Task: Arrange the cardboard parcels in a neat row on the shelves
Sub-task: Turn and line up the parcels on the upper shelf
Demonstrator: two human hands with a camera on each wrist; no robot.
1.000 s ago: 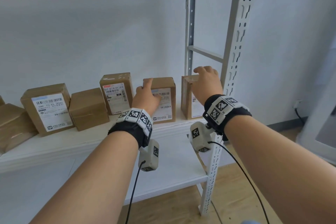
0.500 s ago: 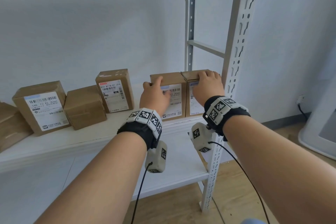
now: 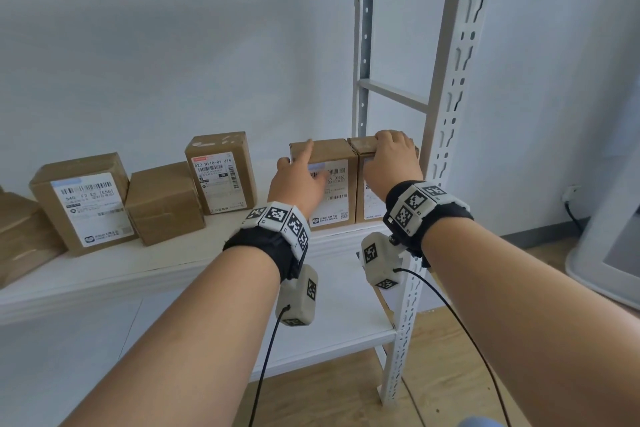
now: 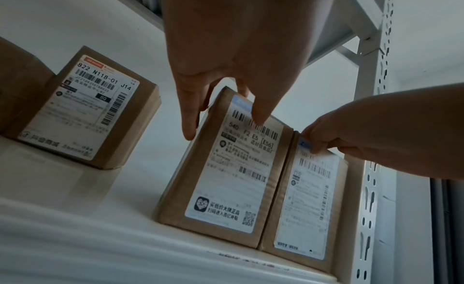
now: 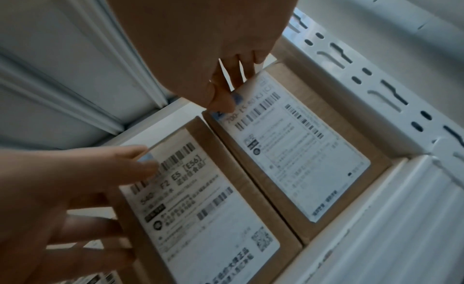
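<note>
Two labelled cardboard parcels stand side by side, touching, at the right end of the white shelf (image 3: 173,263). My right hand (image 3: 393,159) grips the rightmost parcel (image 3: 369,208), fingers curled over its top edge and thumb on the front label, as the right wrist view shows for the same parcel (image 5: 301,159). My left hand (image 3: 298,180) rests with straight fingers along the left side of the second parcel (image 3: 332,149), thumb on its label; the left wrist view shows this parcel (image 4: 226,179) under those fingers (image 4: 188,119).
Further left on the shelf stand a parcel marked 822 N118-01 (image 3: 221,177), a plain parcel (image 3: 162,204), a tilted labelled parcel (image 3: 83,204) and one at the frame edge (image 3: 20,236). A perforated upright post (image 3: 446,114) bounds the right end. A lower shelf (image 3: 346,322) sits below.
The gap between the two right parcels has gone: my left hand slid its parcel right until it touched the rightmost one, which my right hand squared up. The view has moved closer.
</note>
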